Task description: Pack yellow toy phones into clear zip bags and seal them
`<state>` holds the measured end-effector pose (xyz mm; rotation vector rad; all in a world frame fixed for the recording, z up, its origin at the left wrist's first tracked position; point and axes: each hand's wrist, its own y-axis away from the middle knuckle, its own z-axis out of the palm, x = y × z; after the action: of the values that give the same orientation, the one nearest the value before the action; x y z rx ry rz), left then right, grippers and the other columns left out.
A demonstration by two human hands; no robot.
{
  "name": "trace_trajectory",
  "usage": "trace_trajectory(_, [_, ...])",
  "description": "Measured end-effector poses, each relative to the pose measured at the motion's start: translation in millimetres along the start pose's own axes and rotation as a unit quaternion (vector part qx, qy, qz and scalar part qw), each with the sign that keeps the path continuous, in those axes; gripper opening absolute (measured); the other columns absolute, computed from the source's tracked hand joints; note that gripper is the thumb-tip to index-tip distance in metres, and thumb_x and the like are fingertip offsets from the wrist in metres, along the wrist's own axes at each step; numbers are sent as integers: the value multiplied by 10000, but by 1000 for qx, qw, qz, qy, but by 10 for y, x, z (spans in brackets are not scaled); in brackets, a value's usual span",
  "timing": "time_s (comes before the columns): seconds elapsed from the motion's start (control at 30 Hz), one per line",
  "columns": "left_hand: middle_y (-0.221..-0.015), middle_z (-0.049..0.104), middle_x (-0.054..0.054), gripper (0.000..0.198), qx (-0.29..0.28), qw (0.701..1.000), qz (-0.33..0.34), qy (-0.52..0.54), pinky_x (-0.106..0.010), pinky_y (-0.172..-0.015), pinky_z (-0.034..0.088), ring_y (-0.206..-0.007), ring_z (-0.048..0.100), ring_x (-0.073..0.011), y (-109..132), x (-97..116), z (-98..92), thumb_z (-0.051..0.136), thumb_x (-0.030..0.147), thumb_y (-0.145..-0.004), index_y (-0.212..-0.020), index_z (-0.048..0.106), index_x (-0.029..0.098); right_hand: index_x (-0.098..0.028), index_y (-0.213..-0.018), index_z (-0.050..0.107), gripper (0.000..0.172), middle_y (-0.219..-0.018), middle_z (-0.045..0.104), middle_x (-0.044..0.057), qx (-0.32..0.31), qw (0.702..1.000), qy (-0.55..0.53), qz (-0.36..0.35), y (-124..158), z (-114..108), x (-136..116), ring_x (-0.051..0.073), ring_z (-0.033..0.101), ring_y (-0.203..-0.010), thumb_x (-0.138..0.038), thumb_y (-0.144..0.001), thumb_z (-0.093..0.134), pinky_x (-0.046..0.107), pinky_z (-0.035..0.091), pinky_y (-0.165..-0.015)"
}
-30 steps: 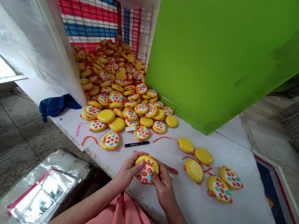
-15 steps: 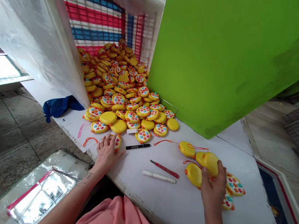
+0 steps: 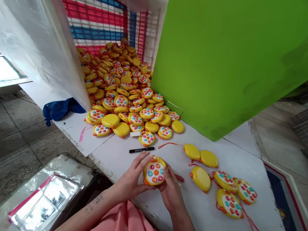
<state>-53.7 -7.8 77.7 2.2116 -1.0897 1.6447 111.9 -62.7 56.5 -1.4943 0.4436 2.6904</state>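
Both my hands hold one yellow animal-shaped toy [image 3: 155,172] with coloured dots on a white face, above the table's near edge. My left hand [image 3: 133,175] grips its left side, and my right hand [image 3: 171,190] has fingers on its right side. The dotted face points up toward me. Just beyond them lies a black marker pen [image 3: 141,150]. The end of a red tool [image 3: 179,178] pokes out beside my right hand; the rest is covered. On the right rest several similar toys, some yellow side up, like one toy [image 3: 201,178], others dots up, like another toy [image 3: 230,204].
A large heap of the same toys [image 3: 121,101] spills from a tipped plastic-lined crate [image 3: 98,19]. A tall green board [image 3: 221,63] stands behind the table [image 3: 192,228]. A dark blue cloth [image 3: 63,110] lies on the left, and a small white block [image 3: 135,134] lies by the heap.
My left hand has lifted the toy from the table and moved right. My right hand has let go of a toy among those on the right and come to the middle, onto the lifted toy.
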Motion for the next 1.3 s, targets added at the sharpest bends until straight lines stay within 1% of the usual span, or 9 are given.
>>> trace_trajectory(0.1, [-1504, 227, -138, 1045, 6, 975, -101, 199, -491, -1021, 406, -1314, 356, -347, 19, -86, 46, 804, 345, -652, -1469, 152, 321, -351, -1346, 429, 547, -1336, 515, 54, -9, 1000, 8, -6, 63, 7, -89, 233, 611, -990, -438, -839, 612, 355, 563, -673])
trace_trajectory(0.23, [-1391, 403, -141, 1055, -2, 912, -144, 385, -420, -958, 464, -1154, 521, -291, 18, -59, 178, 798, 338, -669, -1473, 117, 285, -346, -1365, 411, 556, -1393, 463, 43, -27, 999, 14, -11, 137, 48, -88, 257, 547, -1133, -423, -848, 600, 401, 544, -828])
trace_trajectory(0.37, [-1263, 513, -99, 956, 45, 902, -171, 395, -358, -890, 497, -1030, 578, -235, 4, 1, 257, 778, 318, -695, -1454, 199, 278, -321, -1383, 388, 521, -1395, 458, 61, -53, 998, 12, -15, 163, 46, -32, 252, 541, -1143, -461, -896, 513, 419, 515, -888])
trace_trajectory(0.63, [-1256, 521, -98, 1127, 32, 903, -192, 384, -372, -883, 496, -1025, 581, -247, 4, -4, 209, 845, 288, -587, -1469, 143, 281, -330, -1359, 418, 505, -1394, 447, 62, -68, 998, -3, -15, 155, 46, -23, 240, 544, -1132, -541, -901, 453, 387, 528, -853])
trace_trajectory(0.77, [-1215, 553, -86, 1084, 27, 908, -194, 369, -353, -857, 506, -966, 599, -217, 3, -19, 197, 811, 293, -642, -1473, 116, 273, -364, -1370, 392, 534, -1349, 482, 69, -71, 997, -15, -1, 164, 75, -28, 235, 588, -1043, -572, -884, 462, 403, 564, -762])
trace_trajectory(0.97, [-1141, 603, -86, 563, 66, 921, -199, 327, -304, -788, 514, -917, 610, -201, -24, -23, 172, 569, 474, -846, -1313, 432, 191, -346, -1400, 356, 594, -1386, 436, 74, -89, 995, 48, 6, 206, 87, -60, 245, 583, -1048, -572, -868, 494, 375, 574, -729])
trace_trajectory(1.1, [-1081, 625, -71, 500, 75, 925, -196, 318, -294, -763, 510, -879, 611, -191, -27, -7, 166, 558, 497, -849, -1236, 490, 188, -326, -1428, 299, 677, -1416, 406, 68, -101, 988, 113, -4, 216, 111, -82, 249, 549, -1111, -430, -839, 616, 389, 565, -803])
trace_trajectory(1.2, [-1230, 565, -100, 572, 63, 921, -194, 332, -336, -841, 494, -1012, 584, -226, 4, -22, 167, 491, 549, -870, -1334, 432, 219, -295, -1348, 445, 552, -1338, 508, 55, -58, 976, 197, -72, 179, 81, -77, 250, 530, -1152, -362, -833, 629, 427, 491, -950])
trace_trajectory(1.3, [-1441, 377, -106, 646, 68, 899, -183, 391, -387, -969, 435, -1231, 454, -269, 31, -38, 192, 492, 578, -857, -1402, 348, 264, -300, -1201, 595, 372, -1266, 578, 25, -38, 921, 324, -213, 127, 16, -66, 264, 458, -1249, -254, -832, 609, 474, 344, -1087])
